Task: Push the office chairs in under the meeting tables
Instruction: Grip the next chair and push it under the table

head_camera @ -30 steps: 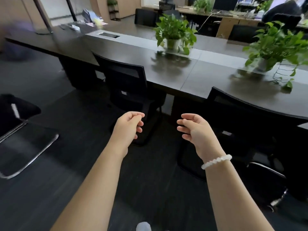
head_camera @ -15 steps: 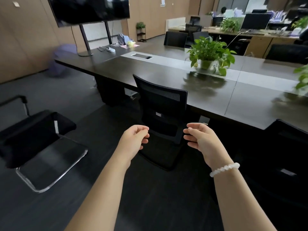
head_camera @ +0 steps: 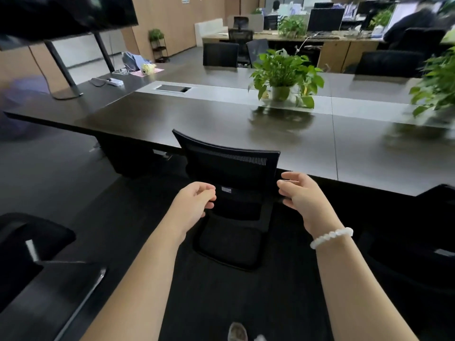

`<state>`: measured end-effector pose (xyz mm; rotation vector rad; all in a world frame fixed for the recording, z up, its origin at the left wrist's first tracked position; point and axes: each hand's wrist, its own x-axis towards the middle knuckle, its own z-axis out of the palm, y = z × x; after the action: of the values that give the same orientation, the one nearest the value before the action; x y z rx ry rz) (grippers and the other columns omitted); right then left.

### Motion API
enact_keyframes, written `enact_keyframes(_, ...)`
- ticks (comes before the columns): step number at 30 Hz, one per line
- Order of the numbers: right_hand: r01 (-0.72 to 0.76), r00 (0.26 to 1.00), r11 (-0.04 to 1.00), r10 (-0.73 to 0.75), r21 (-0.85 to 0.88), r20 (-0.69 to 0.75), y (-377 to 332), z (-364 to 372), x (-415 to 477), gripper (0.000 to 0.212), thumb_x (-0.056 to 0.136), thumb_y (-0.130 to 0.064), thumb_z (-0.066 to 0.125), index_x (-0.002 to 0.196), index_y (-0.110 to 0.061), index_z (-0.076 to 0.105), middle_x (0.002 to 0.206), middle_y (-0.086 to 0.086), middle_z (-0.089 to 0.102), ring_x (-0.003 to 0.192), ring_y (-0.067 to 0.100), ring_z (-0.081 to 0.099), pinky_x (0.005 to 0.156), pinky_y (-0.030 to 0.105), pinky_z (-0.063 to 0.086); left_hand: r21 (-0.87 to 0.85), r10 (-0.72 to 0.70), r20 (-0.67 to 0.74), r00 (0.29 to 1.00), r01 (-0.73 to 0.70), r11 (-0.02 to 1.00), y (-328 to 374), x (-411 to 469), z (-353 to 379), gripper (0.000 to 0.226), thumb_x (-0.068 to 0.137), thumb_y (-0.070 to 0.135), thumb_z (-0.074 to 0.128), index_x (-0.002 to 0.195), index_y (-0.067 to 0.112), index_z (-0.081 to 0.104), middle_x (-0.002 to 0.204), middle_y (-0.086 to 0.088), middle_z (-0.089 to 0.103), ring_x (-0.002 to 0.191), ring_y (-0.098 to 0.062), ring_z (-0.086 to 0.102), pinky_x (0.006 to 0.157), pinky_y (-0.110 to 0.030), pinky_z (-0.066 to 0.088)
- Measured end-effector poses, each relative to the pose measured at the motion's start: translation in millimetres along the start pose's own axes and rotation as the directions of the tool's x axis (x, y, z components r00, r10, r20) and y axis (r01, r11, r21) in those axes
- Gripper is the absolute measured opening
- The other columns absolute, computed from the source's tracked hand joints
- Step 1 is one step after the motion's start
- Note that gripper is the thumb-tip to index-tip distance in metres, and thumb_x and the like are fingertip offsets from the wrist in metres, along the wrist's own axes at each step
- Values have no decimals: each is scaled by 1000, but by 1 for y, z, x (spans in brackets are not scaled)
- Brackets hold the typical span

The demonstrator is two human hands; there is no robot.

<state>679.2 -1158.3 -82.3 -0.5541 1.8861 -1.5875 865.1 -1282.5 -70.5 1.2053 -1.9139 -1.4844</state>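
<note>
So your left hand (head_camera: pixel 194 201) sits loosely curled and empty at the left edge of the mesh chair (head_camera: pixel 229 173), which stands dead ahead with its back nearly at the meeting table (head_camera: pixel 221 124) edge. Your right hand (head_camera: pixel 301 196) is half-open beside the right edge, holding nothing, about equally near.

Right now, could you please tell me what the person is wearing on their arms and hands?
Both forearms are bare, with no sleeves in view, and neither the left hand nor the right hand wears a glove. The only item worn is a bracelet of round white beads around the right wrist. No rings or watch show.
</note>
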Motion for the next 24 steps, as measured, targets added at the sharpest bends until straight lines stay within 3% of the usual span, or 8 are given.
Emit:
enact_keyframes(3,-10,998,1000,9,-23,-66,0,14,54,24,91,-18,59,114,-21,55,106,-5,60,108,16,56,95,36,46,16,-4,7,1000,4,1000,-4,58,-3,15,92,21,50,100,23,63,97,5,66,90,-8,63,73,-24,48)
enact_keyframes(7,-40,995,991,27,-131,-99,-5,43,128,38,89,-19,62,125,-17,52,121,0,54,110,17,51,87,31,41,52,-31,11,999,30,998,-1,141,-8,18,92,21,52,106,20,63,103,4,65,95,-8,60,76,-24,46)
enact_keyframes(12,-50,994,886,0,-461,-108,-18,75,210,54,82,-23,69,131,-25,47,136,3,46,127,24,40,102,44,39,210,-10,-15,1000,13,978,3,233,-24,34,91,29,54,124,21,55,128,4,54,117,-15,50,95,-32,41)
enact_keyframes(14,-107,994,752,56,-650,-99,-21,82,227,61,79,-21,70,133,-29,44,137,2,43,131,24,33,100,43,36,509,47,-24,999,-28,860,2,259,-25,50,88,37,56,135,21,46,140,-1,45,129,-21,41,104,-42,37)
enact_keyframes(16,-167,985,600,132,-782,-108,-16,85,240,64,78,-16,68,134,-34,42,138,0,41,133,24,27,100,44,30,809,129,79,988,-139,571,-1,280,-19,64,85,45,56,141,23,35,148,-1,34,139,-23,25,110,-48,26)
enact_keyframes(18,-205,974,516,188,-832,-124,-4,90,251,63,78,-13,64,133,-36,44,138,0,42,136,26,22,105,50,24,881,144,212,967,-253,400,-4,299,-7,72,85,48,54,145,24,23,154,0,20,145,-21,7,115,-50,8)
enact_keyframes(21,-215,973,474,183,-854,-143,12,102,263,54,80,-11,60,127,-35,51,138,-1,44,140,29,15,108,56,20,864,143,353,925,-381,331,-8,324,5,69,87,48,51,146,24,23,155,2,22,145,-18,11,116,-51,0)
enact_keyframes(24,-218,974,487,166,-846,-156,16,114,271,45,83,-10,58,123,-32,55,132,0,51,136,29,18,98,50,36,805,96,472,876,-473,357,-11,342,8,60,91,49,46,143,23,33,150,2,37,137,-18,33,117,-44,10)
